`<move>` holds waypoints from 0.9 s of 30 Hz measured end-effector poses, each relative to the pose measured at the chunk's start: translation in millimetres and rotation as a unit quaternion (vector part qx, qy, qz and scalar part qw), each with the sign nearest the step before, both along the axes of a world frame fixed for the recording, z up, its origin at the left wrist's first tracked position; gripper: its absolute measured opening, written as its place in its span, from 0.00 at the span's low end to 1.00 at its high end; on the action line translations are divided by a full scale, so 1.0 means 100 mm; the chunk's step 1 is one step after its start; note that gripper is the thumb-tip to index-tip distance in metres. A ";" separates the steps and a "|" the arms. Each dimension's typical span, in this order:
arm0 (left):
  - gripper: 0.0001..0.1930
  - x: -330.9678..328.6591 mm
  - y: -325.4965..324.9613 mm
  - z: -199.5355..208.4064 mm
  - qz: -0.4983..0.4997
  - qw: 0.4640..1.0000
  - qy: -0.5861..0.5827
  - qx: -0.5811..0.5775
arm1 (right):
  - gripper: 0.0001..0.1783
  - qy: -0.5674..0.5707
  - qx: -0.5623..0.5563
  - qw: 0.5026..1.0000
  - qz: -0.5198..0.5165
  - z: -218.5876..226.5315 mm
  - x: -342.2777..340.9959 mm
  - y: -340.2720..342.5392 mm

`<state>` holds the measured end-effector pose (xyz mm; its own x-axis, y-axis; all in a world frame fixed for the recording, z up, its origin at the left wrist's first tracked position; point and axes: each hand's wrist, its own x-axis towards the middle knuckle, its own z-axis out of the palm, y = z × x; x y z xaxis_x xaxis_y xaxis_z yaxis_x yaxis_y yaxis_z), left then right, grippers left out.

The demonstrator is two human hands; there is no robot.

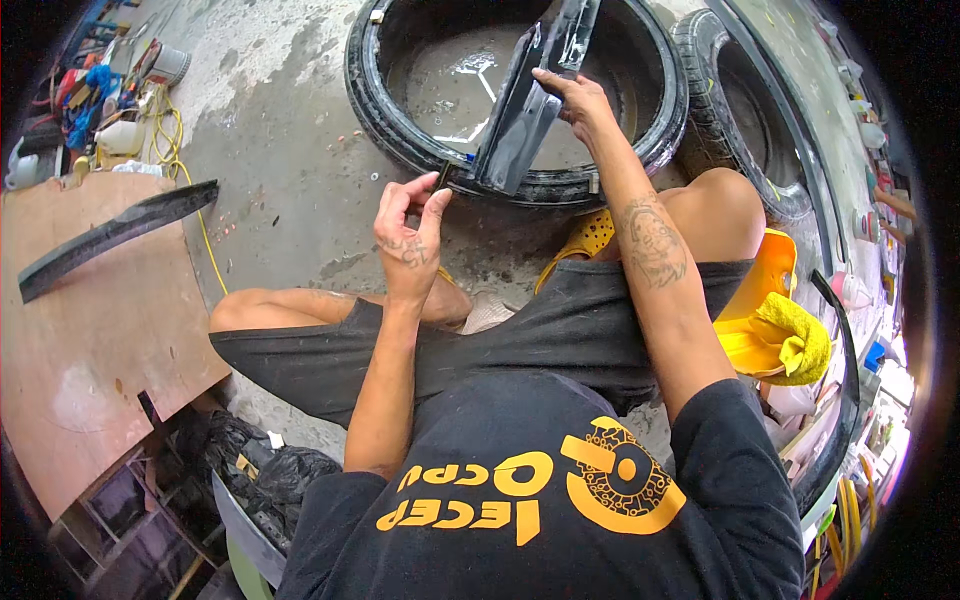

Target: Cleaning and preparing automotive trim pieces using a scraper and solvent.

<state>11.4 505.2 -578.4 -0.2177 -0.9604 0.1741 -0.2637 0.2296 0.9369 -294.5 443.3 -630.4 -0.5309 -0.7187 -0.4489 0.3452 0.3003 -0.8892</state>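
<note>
Steadying a glossy black panel (522,120) over a tyre (400,120) with spread right hand (572,100), pinching a small dark tool (443,175) in left hand (408,235), sitting on concrete floor (290,150).

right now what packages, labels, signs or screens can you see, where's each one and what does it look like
No screens or signs show.
Shirt print: on the person's own black shirt, bottom centre; orange letters beside a round orange emblem.
Small bottles and cans: along the right edge, behind the tyres; pale, labels too small to tell.
Pale jug: top left on the floor, plain.
</note>
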 end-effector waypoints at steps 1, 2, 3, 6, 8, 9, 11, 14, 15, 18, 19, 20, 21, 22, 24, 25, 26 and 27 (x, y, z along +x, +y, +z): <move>0.09 -0.02 -0.01 0.00 -0.010 0.999 -0.011 -0.029 | 0.24 -0.001 0.001 1.000 -0.001 -0.04 -0.02 -0.03; 0.09 -0.05 -0.01 -0.01 -0.011 0.999 -0.013 -0.028 | 0.25 -0.005 -0.016 0.999 -0.028 -0.09 -0.05 -0.09; 0.09 -0.08 -0.01 -0.02 -0.021 0.999 -0.022 -0.024 | 0.26 -0.008 -0.033 0.998 -0.055 -0.13 -0.07 -0.13; 0.09 -0.18 0.01 -0.09 -0.031 0.999 -0.031 -0.027 | 0.25 0.042 -0.122 0.990 -0.061 -0.24 0.12 -0.27; 0.09 -0.19 0.00 -0.14 -0.025 0.998 -0.049 -0.021 | 0.26 -0.003 -0.121 0.990 -0.073 -0.17 0.32 -0.39; 0.10 -0.22 -0.02 -0.22 -0.025 0.998 -0.046 -0.032 | 0.26 -0.007 -0.114 0.990 -0.087 -0.16 0.36 -0.43; 0.09 -0.28 -0.09 -0.38 -0.039 0.994 -0.071 -0.079 | 0.25 0.018 -0.124 0.986 -0.109 -0.25 0.32 -0.49; 0.10 -0.30 -0.06 -0.40 -0.061 0.986 -0.104 -0.118 | 0.26 0.060 -0.160 0.980 -0.097 -0.39 0.25 -0.48; 0.10 -0.29 -0.04 -0.38 -0.061 0.985 -0.111 -0.115 | 0.26 0.056 -0.157 0.981 -0.095 -0.43 0.26 -0.48; 0.12 -0.30 0.00 -0.39 -0.069 0.985 -0.107 -0.118 | 0.26 0.148 -0.121 0.976 -0.100 -0.51 0.25 -0.45; 0.13 -0.29 0.00 -0.37 -0.073 0.984 -0.098 -0.128 | 0.25 0.146 -0.128 0.976 -0.101 -0.51 0.27 -0.45; 0.13 -0.27 0.02 -0.35 -0.074 0.984 -0.100 -0.125 | 0.25 0.144 -0.136 0.975 -0.102 -0.51 0.28 -0.44; 0.14 -0.23 0.03 -0.34 -0.084 0.982 -0.136 -0.105 | 0.25 0.143 -0.132 0.976 -0.101 -0.50 0.28 -0.43; 0.15 -0.21 0.03 -0.32 -0.093 0.977 -0.173 -0.085 | 0.23 0.109 -0.138 0.979 -0.100 -0.48 0.28 -0.43; 0.16 -0.23 -0.04 -0.36 -0.095 0.978 -0.159 -0.096 | 0.22 0.075 -0.140 0.983 -0.095 -0.45 0.29 -0.45; 0.16 -0.24 -0.06 -0.37 -0.100 0.979 -0.141 -0.111 | 0.21 0.084 -0.153 0.979 -0.103 -0.44 0.26 -0.45; 0.16 -0.29 -0.06 -0.36 -0.107 0.979 -0.137 -0.105 | 0.21 0.098 -0.162 0.975 -0.115 -0.54 0.14 -0.40; 0.16 -0.32 -0.05 -0.35 -0.121 0.979 -0.124 -0.110 | 0.25 0.156 -0.159 0.970 -0.101 -0.64 -0.01 -0.38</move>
